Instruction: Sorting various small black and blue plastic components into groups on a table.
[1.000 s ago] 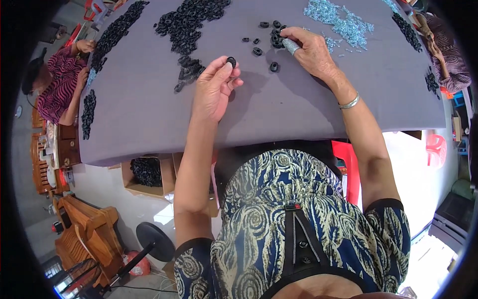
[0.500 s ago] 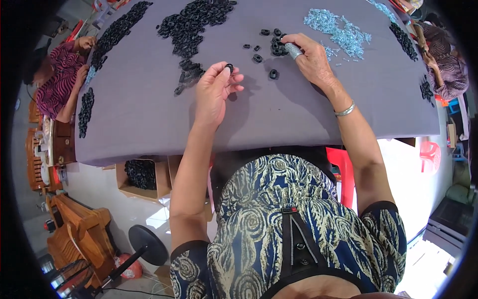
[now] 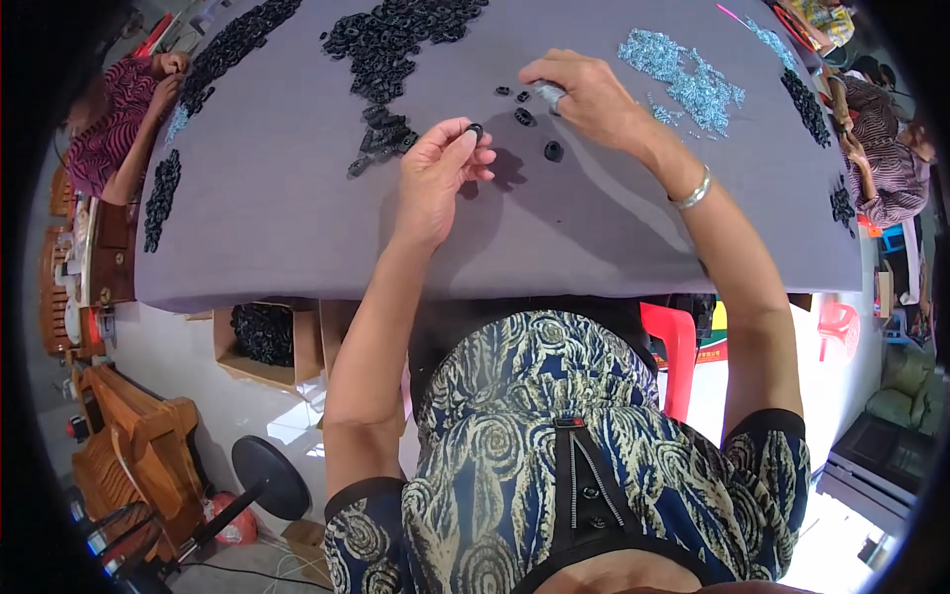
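My left hand [image 3: 432, 176] is raised over the grey cloth, pinching a small black plastic piece [image 3: 475, 131] between thumb and forefinger; the piece is rounded, like a cord lock part. My right hand [image 3: 591, 99] reaches farther out to the right, fingers bent and closed together, with a silvery wrap on the thumb. What its fingertips hold, if anything, is hidden. Loose black plastic pieces lie just left of and below it, among them one with a hole [image 3: 524, 117] and a single piece nearest me [image 3: 553, 150].
A large heap of black pieces [image 3: 381, 49] trails toward my left hand. Light-blue, spring-like bits [image 3: 683, 79] form a pile at the far right. Co-workers sit at both table ends by more piles. Below the table stand a cardboard box [image 3: 259, 371] and a red plastic chair [image 3: 675, 346].
My right hand has moved left over the small cluster of black pieces, now covering it. My left hand keeps its pinch on the black piece. The whole view has shifted slightly.
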The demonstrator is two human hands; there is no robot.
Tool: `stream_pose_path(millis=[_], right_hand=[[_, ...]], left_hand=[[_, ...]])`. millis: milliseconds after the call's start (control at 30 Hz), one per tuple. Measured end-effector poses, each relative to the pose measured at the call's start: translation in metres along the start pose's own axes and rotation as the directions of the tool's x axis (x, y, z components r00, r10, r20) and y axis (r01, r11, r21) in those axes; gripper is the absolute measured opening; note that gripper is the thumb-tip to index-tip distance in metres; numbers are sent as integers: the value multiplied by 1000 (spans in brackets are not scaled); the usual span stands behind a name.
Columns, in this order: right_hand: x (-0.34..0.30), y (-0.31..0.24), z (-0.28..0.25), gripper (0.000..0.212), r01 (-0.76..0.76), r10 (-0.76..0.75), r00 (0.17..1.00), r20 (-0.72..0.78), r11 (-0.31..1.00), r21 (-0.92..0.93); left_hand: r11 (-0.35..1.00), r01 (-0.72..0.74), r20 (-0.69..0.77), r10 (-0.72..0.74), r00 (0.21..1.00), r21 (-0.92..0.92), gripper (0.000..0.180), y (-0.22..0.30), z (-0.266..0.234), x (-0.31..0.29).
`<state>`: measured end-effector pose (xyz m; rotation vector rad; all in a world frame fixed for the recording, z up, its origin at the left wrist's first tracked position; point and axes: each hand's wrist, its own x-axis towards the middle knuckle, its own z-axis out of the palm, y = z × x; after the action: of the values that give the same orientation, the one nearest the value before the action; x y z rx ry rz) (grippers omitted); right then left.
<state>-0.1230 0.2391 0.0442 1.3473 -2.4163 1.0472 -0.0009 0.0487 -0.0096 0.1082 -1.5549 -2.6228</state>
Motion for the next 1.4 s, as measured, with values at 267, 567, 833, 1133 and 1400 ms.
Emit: stream_pose_path(millis=[267, 567, 833, 1133, 1400], right_hand=[[14, 17, 21, 39, 224, -151, 954, 260, 933, -281], [7, 0, 16, 23, -50, 50, 999, 1, 996, -68], [-5, -26, 19, 11, -401, 386, 900, 205, 543, 738], [-17, -34, 43, 14, -360, 426, 892, 151, 467, 808], [-21, -35, 43, 8, -327, 358, 929, 96, 668, 668]], left_hand=[[999, 27, -66, -25, 998, 39, 20, 8, 9, -1], [995, 39, -29, -36, 999, 93, 19, 4, 10, -6], [994, 9, -56, -3, 998, 109, 20, 3, 12, -5], [988, -13, -64, 23, 998, 153, 25, -2, 11, -3], [974, -25, -27, 32, 999, 226, 23, -2, 12, -6]])
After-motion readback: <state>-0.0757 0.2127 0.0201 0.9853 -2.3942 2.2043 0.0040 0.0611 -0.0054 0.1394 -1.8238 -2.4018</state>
